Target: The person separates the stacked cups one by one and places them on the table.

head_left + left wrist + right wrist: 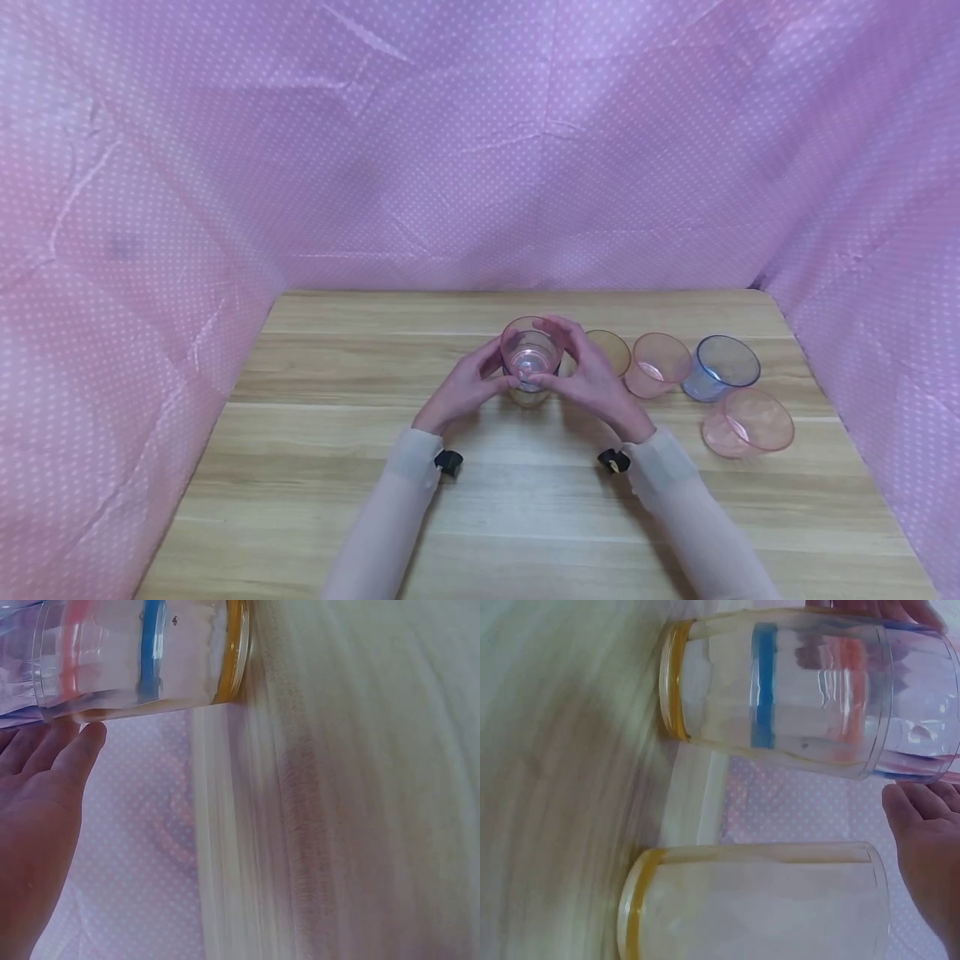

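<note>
Both hands hold a stack of nested clear plastic cups [529, 358] upright at the middle of the wooden table. The left hand [471, 385] curves round its left side, the right hand [594, 379] round its right, with both thumbs at the near side. In the right wrist view the stack [810, 697] has a yellow-banded cup outermost, and blue and red-pink bands show inside it. The upper cups stick out above the yellow one's rim. A single yellow-banded cup [757, 900] stands just right of the stack, partly behind the right hand in the head view.
Right of the yellow cup stand a pink cup [658, 367] and a blue-rimmed cup [723, 367]. Another pink cup [750, 425] sits nearer, at the right. Pink dotted cloth [480, 167] hangs round the back and sides of the table [315, 433].
</note>
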A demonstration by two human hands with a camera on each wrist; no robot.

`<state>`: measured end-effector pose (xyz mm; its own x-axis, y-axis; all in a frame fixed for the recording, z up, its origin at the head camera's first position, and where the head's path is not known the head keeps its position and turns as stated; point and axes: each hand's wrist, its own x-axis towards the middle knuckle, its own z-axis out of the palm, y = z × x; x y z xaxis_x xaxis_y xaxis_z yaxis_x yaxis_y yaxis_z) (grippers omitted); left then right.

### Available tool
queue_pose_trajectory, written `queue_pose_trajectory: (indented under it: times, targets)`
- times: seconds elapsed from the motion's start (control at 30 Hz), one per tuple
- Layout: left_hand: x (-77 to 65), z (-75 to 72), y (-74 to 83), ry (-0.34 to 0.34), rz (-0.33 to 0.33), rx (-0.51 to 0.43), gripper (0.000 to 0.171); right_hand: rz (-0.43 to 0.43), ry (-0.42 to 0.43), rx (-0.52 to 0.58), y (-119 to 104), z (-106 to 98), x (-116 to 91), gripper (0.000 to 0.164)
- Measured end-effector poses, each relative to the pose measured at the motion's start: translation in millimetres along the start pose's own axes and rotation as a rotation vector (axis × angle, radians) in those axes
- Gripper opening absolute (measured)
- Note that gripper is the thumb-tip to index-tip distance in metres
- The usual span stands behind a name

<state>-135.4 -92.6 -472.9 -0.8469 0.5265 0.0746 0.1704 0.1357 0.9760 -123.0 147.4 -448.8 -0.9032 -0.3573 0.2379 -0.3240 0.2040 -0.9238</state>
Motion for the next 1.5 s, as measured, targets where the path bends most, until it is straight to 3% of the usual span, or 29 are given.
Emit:
queue_pose_trajectory:
  times: [1.5]
  targets:
    - [1.8, 4.1, -2.4, 0.026, -0.025, -0.030, 0.077, -0.095, 0.081, 0.098, -10.4, 6.5, -3.2, 0.090]
